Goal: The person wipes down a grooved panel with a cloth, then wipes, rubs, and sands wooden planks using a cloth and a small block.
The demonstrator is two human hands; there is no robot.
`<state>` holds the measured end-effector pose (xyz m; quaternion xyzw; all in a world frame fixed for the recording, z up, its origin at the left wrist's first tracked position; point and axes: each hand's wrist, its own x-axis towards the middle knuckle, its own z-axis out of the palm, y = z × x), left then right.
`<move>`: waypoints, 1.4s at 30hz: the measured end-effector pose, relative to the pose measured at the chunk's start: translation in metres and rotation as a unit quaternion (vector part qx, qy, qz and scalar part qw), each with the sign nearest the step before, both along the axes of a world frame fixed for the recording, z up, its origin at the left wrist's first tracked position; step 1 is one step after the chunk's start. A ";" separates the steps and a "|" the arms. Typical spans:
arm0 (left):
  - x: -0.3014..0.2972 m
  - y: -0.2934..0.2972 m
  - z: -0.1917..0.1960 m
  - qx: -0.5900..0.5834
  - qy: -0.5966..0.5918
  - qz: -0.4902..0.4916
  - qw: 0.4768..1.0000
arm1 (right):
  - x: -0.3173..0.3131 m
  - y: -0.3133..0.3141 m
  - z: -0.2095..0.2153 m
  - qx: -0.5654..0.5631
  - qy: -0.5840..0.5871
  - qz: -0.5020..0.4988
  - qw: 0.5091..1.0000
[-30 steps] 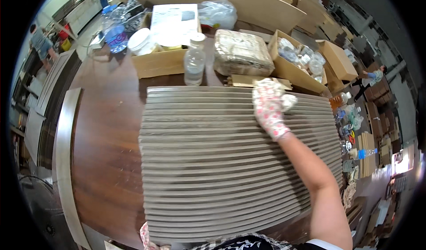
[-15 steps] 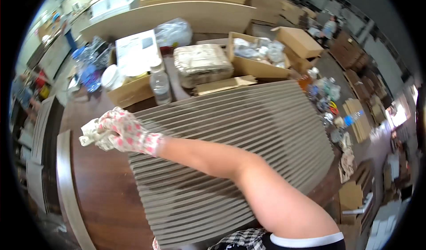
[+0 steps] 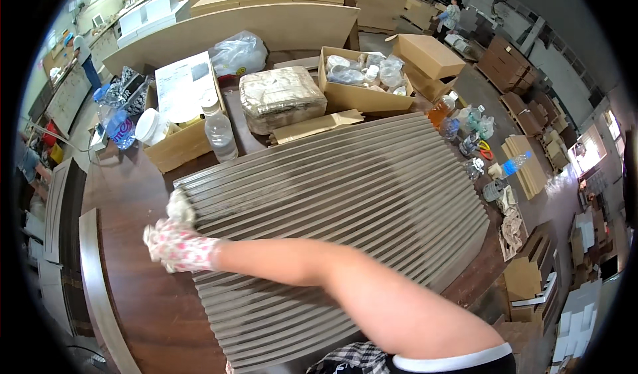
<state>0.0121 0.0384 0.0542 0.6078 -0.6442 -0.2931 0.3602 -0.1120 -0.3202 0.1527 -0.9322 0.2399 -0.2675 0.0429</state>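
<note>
At the far left, a stack of flat boards stands beyond the brown surface, and a narrow pale strip runs along that side of it. Toward the back are a large clear water bottle with a blue cap and a white plastic tub, the tub leaning at the edge of a cardboard box.

Nearer, the right hand, in a white glove with pink dots, is at the left edge of the ribbed grey panel. Its fingers are curled in, closed on a wad of white cloth that sticks out toward the panel's far left corner. The bare forearm crosses above the ribs from the lower right. A white sheet of paper rests on the box, with a clear white-capped bottle upright just beside it.

Only a sliver of the left hand shows at the bottom edge, by the panel's near left corner; I cannot tell how open it is or whether it grips anything.

The panel lies flat across the middle of the surface. Behind it sit a wrapped package and an open carton of crumpled clear plastic; rightward stands an amber bottle.
</note>
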 end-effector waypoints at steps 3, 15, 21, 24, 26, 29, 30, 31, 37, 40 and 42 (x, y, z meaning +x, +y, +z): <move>0.004 0.003 -0.013 0.016 -0.071 0.009 0.997 | 0.047 0.015 -0.006 0.196 -0.248 0.080 0.945; 0.003 -0.010 0.016 -0.052 -0.100 -0.036 0.993 | -0.138 0.113 0.009 0.087 0.169 -0.104 0.976; -0.008 -0.016 0.004 -0.059 -0.116 -0.037 0.991 | 0.012 0.071 0.016 0.341 0.087 0.082 0.932; -0.004 -0.012 -0.003 -0.059 -0.137 -0.038 0.988 | 0.043 0.101 0.007 0.253 -0.122 0.082 0.956; 0.001 -0.004 -0.018 -0.110 -0.090 -0.015 0.990 | 0.044 0.117 0.025 0.150 -0.231 0.107 0.955; -0.005 -0.012 -0.011 -0.117 -0.133 -0.053 0.983 | -0.068 0.149 -0.011 0.364 -0.373 0.081 0.850; -0.001 -0.010 -0.006 -0.083 -0.144 -0.041 0.985 | -0.099 0.164 0.005 0.141 -0.237 -0.060 0.959; -0.008 -0.016 0.015 -0.078 -0.120 -0.038 0.989 | -0.136 0.177 0.032 -0.110 -0.084 -0.188 0.972; -0.011 -0.034 0.025 -0.104 -0.032 -0.071 0.992 | -0.109 0.216 -0.008 0.007 0.113 -0.294 0.949; -0.016 -0.033 0.014 -0.116 -0.047 -0.058 0.990 | -0.032 0.202 0.007 -0.062 0.008 -0.157 0.986; -0.011 -0.034 -0.006 -0.143 -0.106 -0.094 0.980 | 0.016 0.188 -0.011 0.119 -0.116 -0.056 0.985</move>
